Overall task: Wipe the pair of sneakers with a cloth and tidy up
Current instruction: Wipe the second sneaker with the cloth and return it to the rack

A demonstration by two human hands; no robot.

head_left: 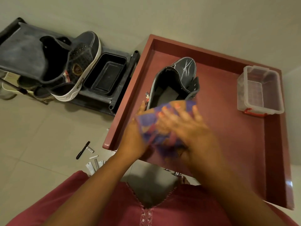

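A dark sneaker with a scuffed toe stands on the red table, its heel toward me. Over the heel lies a purple and orange cloth. My left hand holds the cloth from the left side, the thumb up by the shoe's rim. My right hand lies on top of the cloth with fingers spread and fairly straight, pressing it down; it is blurred. The second dark sneaker, with a white sole, lies tilted on a dark rack at the left.
A black tray sits on the rack beside the second sneaker. A clear plastic box with red clips stands at the table's right side. A black pen and small paper bits lie on the tiled floor.
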